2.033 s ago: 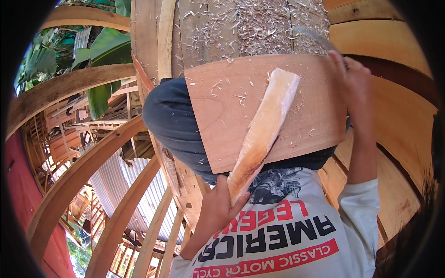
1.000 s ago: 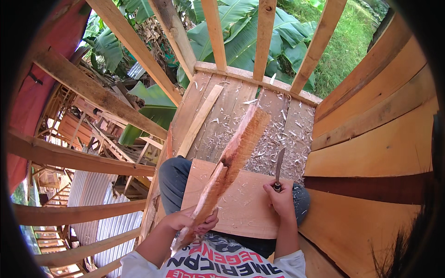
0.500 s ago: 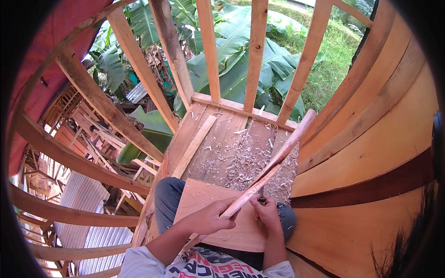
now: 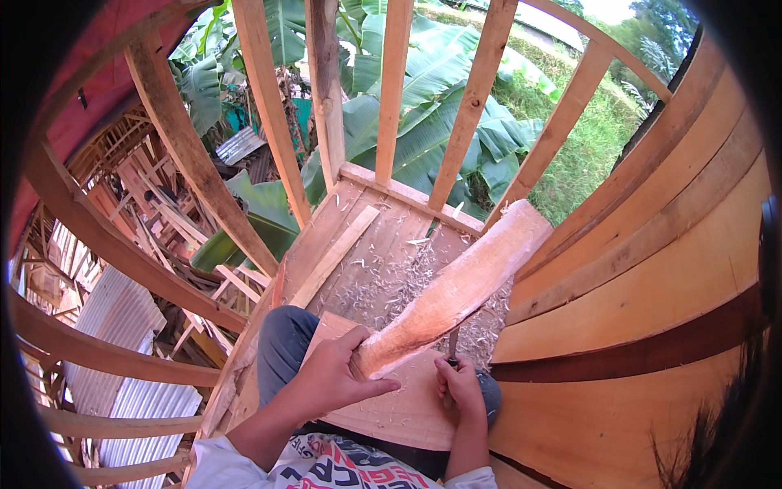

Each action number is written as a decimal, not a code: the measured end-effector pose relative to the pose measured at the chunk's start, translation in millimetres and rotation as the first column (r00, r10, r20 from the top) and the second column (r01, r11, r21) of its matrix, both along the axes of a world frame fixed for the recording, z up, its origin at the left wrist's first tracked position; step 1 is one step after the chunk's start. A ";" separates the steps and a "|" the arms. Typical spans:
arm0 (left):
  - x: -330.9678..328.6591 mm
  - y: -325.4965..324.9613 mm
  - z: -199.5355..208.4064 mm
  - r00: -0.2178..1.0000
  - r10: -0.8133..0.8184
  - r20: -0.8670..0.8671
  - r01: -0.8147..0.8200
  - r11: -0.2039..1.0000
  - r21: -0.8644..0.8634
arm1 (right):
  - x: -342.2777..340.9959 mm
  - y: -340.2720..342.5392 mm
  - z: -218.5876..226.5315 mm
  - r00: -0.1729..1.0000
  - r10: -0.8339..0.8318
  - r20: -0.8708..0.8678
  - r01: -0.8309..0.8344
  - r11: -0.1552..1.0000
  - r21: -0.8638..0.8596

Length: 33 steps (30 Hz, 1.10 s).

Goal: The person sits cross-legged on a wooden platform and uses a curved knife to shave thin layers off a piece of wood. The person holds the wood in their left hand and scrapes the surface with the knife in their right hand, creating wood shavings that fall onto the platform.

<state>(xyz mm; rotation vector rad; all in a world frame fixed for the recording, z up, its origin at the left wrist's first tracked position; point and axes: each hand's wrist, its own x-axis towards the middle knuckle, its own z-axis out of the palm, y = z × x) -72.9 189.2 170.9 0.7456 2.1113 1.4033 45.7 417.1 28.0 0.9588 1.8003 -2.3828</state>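
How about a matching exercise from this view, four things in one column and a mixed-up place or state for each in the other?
Things:
1. Wood piece
2. Knife
3. Board
4. Shavings

Places or states:
A. Scattered over the planks
B. Held in the right hand
C. Held by its near end in the left hand
D. Lying across the legs

Right pairs: 1-C, 2-B, 3-D, 4-A.

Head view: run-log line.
left hand: grips long pale wooden piece | right hand: holds slim dark-handled metal knife | flat brown wooden board: across legs
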 end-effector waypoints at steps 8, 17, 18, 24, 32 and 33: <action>-3.5 5.1 7.3 0.995 -0.033 0.099 0.024 0.996 0.086 | -6.2 -0.4 11.1 0.991 0.035 0.126 -0.038 0.999 0.018; -9.3 6.4 -13.0 0.987 -0.135 0.092 0.136 0.991 -0.002 | -4.3 1.5 2.3 0.995 0.044 0.089 -0.045 0.999 0.013; -9.9 8.1 -15.4 0.984 -0.157 0.089 0.158 0.987 -0.006 | -4.8 1.3 2.8 0.995 0.032 0.091 -0.032 0.999 0.002; -10.2 15.7 -38.7 0.986 -0.163 0.029 0.158 0.977 0.146 | -8.3 0.5 6.8 0.997 0.031 0.068 -0.027 0.998 -0.053; -2.7 -11.8 -58.3 0.945 -0.121 0.303 0.112 0.993 0.047 | -7.1 2.4 4.3 0.985 -0.149 0.084 0.155 0.985 -0.070; 0.1 -22.6 -56.8 0.936 -0.097 0.339 0.082 0.995 0.059 | -8.6 -0.5 3.5 0.985 -0.148 0.083 0.155 0.984 -0.084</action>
